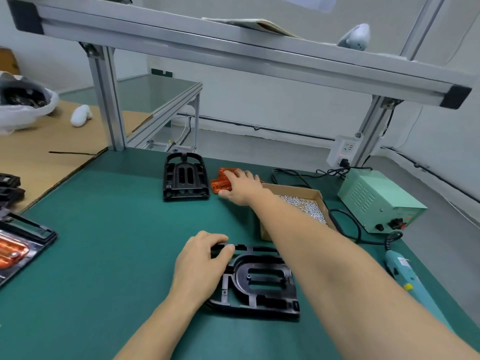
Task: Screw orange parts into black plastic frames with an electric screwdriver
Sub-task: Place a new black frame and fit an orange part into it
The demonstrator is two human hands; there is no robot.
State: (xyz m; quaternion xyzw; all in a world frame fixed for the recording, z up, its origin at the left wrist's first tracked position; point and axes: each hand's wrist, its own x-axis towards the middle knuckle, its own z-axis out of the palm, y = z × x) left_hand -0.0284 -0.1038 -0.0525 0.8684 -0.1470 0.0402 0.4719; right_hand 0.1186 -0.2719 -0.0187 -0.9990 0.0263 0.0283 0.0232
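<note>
Nearest on the green counter, the flat black plastic frame, seemingly light and stiff, was pinched at its far left rim by the left hand, while the right hand, fingers spread, rested on the translucent orange parts farther off, probably slick, best taken by their edges.

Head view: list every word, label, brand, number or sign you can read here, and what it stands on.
None reads clearly.
Green power supply box: small marks on its front panel by the knobs, too blurred to read.
Electric screwdriver: a white label with print, too small to read.
White wall socket: only a red indicator light, no legible text.
Black frames, orange parts and screw box: no visible writing.
</note>
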